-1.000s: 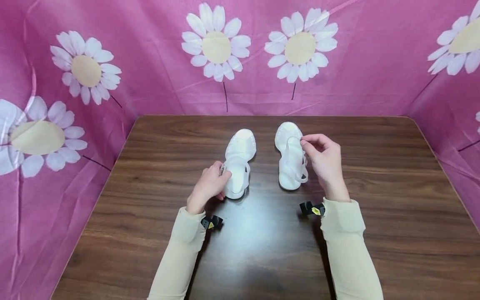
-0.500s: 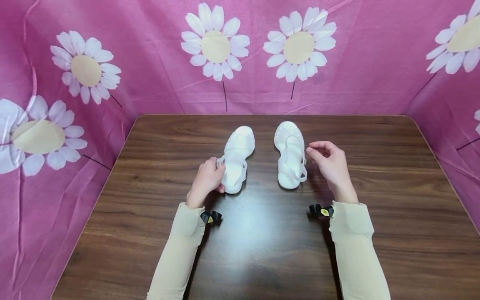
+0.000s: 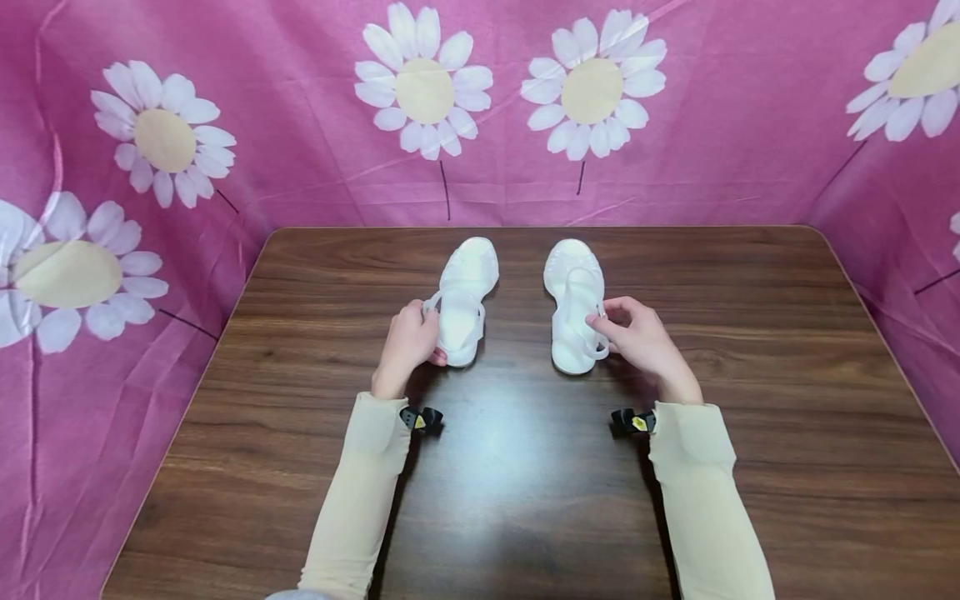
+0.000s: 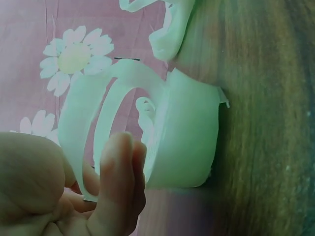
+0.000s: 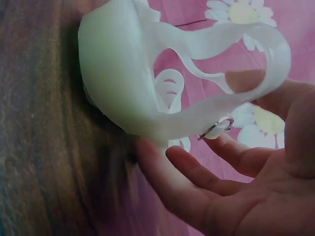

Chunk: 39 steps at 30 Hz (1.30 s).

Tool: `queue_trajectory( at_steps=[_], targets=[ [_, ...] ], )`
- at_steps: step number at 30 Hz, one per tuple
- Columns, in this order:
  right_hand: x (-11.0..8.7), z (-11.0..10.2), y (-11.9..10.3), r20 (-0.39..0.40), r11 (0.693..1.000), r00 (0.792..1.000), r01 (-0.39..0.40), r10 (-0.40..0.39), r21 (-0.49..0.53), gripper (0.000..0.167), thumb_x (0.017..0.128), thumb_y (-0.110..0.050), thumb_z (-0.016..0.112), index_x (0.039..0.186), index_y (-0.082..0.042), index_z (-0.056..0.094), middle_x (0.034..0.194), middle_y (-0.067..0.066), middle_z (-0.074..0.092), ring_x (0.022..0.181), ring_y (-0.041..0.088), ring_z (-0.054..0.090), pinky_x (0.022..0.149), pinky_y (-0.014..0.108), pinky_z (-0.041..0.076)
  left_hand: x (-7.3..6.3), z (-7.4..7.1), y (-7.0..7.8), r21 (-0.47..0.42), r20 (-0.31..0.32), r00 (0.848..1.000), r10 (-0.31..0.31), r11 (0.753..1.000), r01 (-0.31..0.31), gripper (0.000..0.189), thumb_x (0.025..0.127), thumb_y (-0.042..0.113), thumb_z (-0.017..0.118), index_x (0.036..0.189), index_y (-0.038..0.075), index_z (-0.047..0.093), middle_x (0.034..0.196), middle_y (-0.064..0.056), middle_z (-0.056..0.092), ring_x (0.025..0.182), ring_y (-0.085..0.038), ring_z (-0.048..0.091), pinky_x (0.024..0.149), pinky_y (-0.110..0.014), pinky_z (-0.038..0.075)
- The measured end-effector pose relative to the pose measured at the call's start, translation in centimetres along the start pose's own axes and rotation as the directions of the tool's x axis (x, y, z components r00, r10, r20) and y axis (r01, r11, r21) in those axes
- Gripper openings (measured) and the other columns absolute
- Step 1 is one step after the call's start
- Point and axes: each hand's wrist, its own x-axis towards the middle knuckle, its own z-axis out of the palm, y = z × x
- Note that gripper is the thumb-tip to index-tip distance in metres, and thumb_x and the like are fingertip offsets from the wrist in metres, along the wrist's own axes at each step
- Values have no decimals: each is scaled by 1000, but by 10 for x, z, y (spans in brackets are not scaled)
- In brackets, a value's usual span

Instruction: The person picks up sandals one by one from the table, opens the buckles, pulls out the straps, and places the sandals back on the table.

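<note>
Two white sandals with ankle straps stand upright on the table, toes pointing away from me. My left hand (image 3: pixel 408 340) grips the left sandal (image 3: pixel 469 271) by its outer side, the thumb at the strap. The left wrist view shows that sandal's heel (image 4: pixel 189 132) and its looped strap (image 4: pixel 74 120) between thumb and fingers. At the right sandal (image 3: pixel 572 287), my right hand (image 3: pixel 643 340) holds the outer strap, thumb over it and fingers below. A small metal buckle (image 5: pixel 216 129) on this strap sits by the fingers in the right wrist view.
The brown wood-grain table (image 3: pixel 495 508) stretches around both sandals. Behind it and at its sides hangs a pink cloth (image 3: pixel 300 100) with large white daisies. A black wrist camera (image 3: pixel 422 419) is strapped to the left wrist, another camera (image 3: pixel 632 422) to the right.
The left sandal has slid away from me and slightly left, my left hand moving with it. My right hand drew back from the right sandal's strap, then came back to it lower down.
</note>
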Motion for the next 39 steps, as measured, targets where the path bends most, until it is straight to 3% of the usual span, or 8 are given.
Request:
queue_trajectory(
  at_steps=[6, 15, 24, 26, 30, 34, 37, 39],
  targets=[
    [-1, 2, -2, -61, 996, 996, 61, -65, -64, 37, 92, -14, 59, 122, 7, 55, 114, 25, 62, 79, 6, 56, 66, 16, 46, 5, -4, 0, -17, -25, 1000, -19, 1000, 18, 30, 100, 22, 36, 109, -2, 51, 71, -17, 61, 41, -16, 62, 52, -39, 57],
    [-2, 5, -2, -112, 991, 987, 106, -115, -77, 33, 88, -4, 55, 118, 6, 62, 108, 24, 67, 78, 6, 59, 66, 13, 45, 11, -8, -3, -89, -22, 999, -46, 995, 44, 36, 99, 21, 34, 123, -2, 47, 59, -11, 60, 43, -16, 62, 53, -40, 57],
    [0, 12, -4, -114, 991, 987, 108, -116, -77, 35, 87, -4, 56, 120, 4, 62, 114, 23, 68, 85, 12, 63, 67, 11, 45, 7, -9, -4, 8, -19, 1000, 1, 1000, -1, 35, 100, 32, 38, 110, 2, 55, 55, -9, 60, 45, -18, 60, 52, -35, 55],
    [0, 13, -3, -116, 992, 986, 115, -121, -58, 34, 88, -4, 57, 121, 5, 62, 114, 24, 67, 82, 6, 62, 67, 10, 46, 5, -9, -4, 72, -43, 999, 15, 997, -12, 38, 100, 36, 41, 112, 3, 56, 63, -12, 64, 54, -22, 63, 58, -35, 55],
    [0, 14, -2, -111, 992, 986, 123, -123, -3, 35, 90, -8, 61, 123, 6, 60, 112, 25, 66, 78, -5, 57, 67, 9, 45, -2, -11, 3, 202, -113, 993, 26, 979, -3, 49, 98, 43, 44, 126, 3, 52, 110, -23, 58, 93, -36, 62, 84, -44, 50],
    [0, 14, -2, -108, 991, 986, 131, -130, 7, 34, 91, -11, 62, 122, 5, 61, 110, 25, 66, 78, -7, 56, 68, 9, 45, -14, -9, 18, 207, -249, 962, 115, 976, -63, 51, 95, 39, 51, 133, 5, 47, 126, -22, 38, 98, -41, 56, 88, -50, 45],
    [1, 15, -2, -98, 988, 983, 153, -153, -6, 32, 91, -9, 61, 120, 5, 62, 107, 24, 67, 78, -6, 57, 69, 9, 45, -24, -2, 33, 164, -340, 904, 259, 963, -214, 42, 93, 29, 56, 128, 4, 54, 120, -19, 42, 91, -35, 55, 84, -46, 45],
    [2, 16, -1, -80, 986, 983, 164, -165, -11, 32, 91, -9, 61, 120, 5, 63, 107, 23, 67, 78, -6, 57, 69, 10, 45, -31, 5, 45, 123, -347, 870, 351, 936, -329, 34, 92, 22, 58, 121, 3, 59, 113, -18, 50, 89, -30, 55, 81, -41, 46]
  ],
)
